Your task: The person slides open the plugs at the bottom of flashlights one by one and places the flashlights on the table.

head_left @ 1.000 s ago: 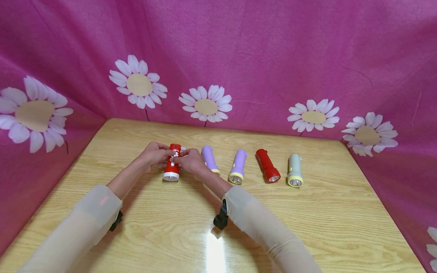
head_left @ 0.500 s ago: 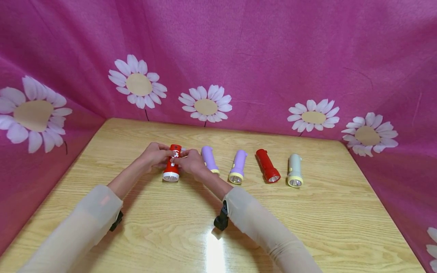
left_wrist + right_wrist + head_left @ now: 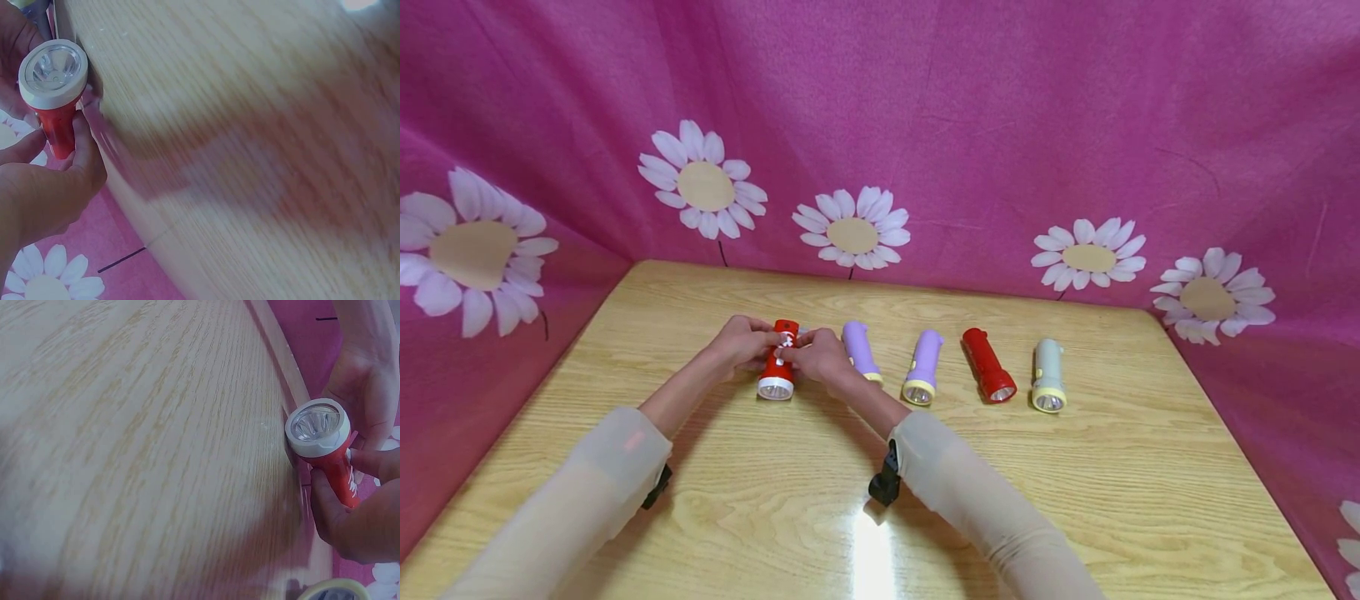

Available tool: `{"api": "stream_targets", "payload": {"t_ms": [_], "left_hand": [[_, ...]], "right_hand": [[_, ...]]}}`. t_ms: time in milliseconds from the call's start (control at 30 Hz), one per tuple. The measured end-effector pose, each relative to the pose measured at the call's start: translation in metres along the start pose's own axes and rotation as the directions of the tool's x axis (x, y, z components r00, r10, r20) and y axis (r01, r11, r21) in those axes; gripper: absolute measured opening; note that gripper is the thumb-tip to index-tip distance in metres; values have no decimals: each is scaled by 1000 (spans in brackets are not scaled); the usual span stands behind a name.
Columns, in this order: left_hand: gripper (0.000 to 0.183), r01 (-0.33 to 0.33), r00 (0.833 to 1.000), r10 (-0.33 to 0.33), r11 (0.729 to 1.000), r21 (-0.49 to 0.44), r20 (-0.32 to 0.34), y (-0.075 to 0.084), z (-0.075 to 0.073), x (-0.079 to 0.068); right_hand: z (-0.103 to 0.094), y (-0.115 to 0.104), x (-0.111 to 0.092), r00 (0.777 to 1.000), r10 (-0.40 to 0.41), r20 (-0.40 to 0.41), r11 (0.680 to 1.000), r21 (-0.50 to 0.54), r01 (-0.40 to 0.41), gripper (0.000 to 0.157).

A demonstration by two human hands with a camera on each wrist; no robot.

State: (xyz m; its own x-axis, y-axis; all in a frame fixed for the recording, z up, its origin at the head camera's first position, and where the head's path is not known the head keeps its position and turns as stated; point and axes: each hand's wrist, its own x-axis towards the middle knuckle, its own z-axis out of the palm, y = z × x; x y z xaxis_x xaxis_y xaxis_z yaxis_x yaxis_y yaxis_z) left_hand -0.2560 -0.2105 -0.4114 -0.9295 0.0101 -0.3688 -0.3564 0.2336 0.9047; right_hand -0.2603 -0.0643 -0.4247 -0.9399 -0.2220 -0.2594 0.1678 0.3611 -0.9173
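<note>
A red flashlight (image 3: 780, 371) with a white lens ring lies at the left of the row, lens toward me. My left hand (image 3: 737, 343) grips its barrel from the left; in the left wrist view, thumb and fingers flank the red body (image 3: 60, 134). From the other side my right hand (image 3: 822, 354) holds it too, thumb at the white switch on top. The right wrist view shows the clear lens (image 3: 317, 425) and a white print on the barrel. A small pale piece (image 3: 802, 331) shows beside the tail, partly hidden by the right fingers.
Right of the hands lie two purple flashlights (image 3: 859, 348) with yellow rings, an all-red flashlight (image 3: 987, 362) and a grey-green flashlight (image 3: 1048, 371). The wooden table (image 3: 760, 500) is bounded by a pink curtain (image 3: 925, 125) with daisies at the back and sides.
The red flashlight's tail has shifted very slightly toward me, and the pale piece beside it shows less. Both hands keep their hold almost unmoved; the other flashlights stay put.
</note>
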Motion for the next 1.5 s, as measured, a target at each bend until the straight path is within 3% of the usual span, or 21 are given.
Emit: {"api": "stream_targets", "payload": {"t_ms": [533,1067,1500], "left_hand": [[40,20,1000,-20,1000,21,8,0,0,3],[37,20,1000,-20,1000,8,16,-5,3,7],[36,24,999,-25,999,29,29,-3,3,6]], "right_hand": [[1,-2,3,999,40,-9,998,-51,-41,18],[3,2,4,998,45,34,993,105,-48,17],[2,1,6,997,64,32,995,72,-66,15]]}}
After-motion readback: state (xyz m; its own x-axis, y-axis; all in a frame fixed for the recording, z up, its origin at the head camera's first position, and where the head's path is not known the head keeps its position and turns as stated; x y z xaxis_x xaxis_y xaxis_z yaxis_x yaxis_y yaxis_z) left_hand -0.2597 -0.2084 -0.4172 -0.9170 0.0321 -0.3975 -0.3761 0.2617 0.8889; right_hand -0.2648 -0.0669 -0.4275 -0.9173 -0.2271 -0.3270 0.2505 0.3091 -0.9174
